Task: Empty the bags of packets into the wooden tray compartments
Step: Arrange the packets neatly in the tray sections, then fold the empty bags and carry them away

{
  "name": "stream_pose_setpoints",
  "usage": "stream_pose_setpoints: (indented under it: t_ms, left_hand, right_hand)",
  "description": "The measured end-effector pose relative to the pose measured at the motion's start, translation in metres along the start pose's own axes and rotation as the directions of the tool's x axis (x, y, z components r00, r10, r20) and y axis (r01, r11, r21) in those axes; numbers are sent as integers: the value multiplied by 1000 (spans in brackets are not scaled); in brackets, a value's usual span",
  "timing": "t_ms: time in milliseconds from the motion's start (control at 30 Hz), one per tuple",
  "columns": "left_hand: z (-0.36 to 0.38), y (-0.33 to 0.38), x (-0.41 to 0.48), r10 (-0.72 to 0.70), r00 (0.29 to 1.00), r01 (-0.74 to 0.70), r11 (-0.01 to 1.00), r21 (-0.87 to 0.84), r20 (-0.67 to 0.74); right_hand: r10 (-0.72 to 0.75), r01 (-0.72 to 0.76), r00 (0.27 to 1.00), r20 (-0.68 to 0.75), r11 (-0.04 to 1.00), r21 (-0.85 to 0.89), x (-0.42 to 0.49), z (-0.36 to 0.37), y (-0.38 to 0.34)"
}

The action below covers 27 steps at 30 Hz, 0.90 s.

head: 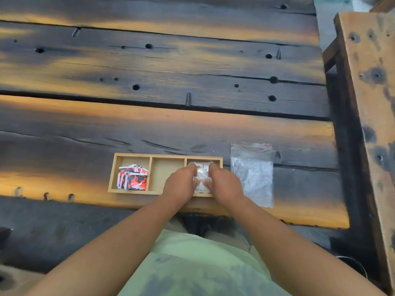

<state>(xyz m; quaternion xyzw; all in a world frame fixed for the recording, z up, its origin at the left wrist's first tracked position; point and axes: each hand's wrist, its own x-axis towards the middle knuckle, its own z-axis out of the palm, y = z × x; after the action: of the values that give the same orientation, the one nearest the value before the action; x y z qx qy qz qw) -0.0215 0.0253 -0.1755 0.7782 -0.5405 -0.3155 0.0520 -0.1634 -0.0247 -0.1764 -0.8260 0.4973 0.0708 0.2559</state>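
While both hands work in the right compartment, white packets (202, 180) are being settled into the wooden tray (166, 155).

Left hand (181, 184) and right hand (224, 184) pinch the white stack from either side; red packets (133, 178) fill the left compartment; the middle compartment is bare; a clear bag (253, 174) lies just beside the tray, apparently emptied; next move, by judgement: release, then square the stack.

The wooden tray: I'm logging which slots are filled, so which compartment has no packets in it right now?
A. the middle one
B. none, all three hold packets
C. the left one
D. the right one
A: in the wooden tray the middle compartment shows only bare wood, while red packets fill the left one and both hands, left hand and right hand, press white packets into the right one.
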Motion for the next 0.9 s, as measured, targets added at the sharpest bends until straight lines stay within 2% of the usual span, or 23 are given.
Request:
stream_pose_setpoints:
  t_ms: [267, 533, 733, 900]
  left_hand:
    - [-17, -5, 0, 79, 989, -72, 996, -61, 124]
    - [-36, -28, -21, 221, 966, -220, 975, -24, 135]
    - [-37, -6, -28, 338, 929, -345, 938, 23, 148]
    - [-29, 24, -23, 365, 914, -372, 928, 11, 175]
  right_hand:
    - [124, -123, 992, 29, 991, -46, -2, -6, -8]
    - [284, -281, 957, -60, 958, 63, -34, -16, -22]
    - [379, -368, 923, -64, 919, 140, -63, -22, -11]
    - [446, -434, 894, -49, 886, 165, -81, -31, 17]
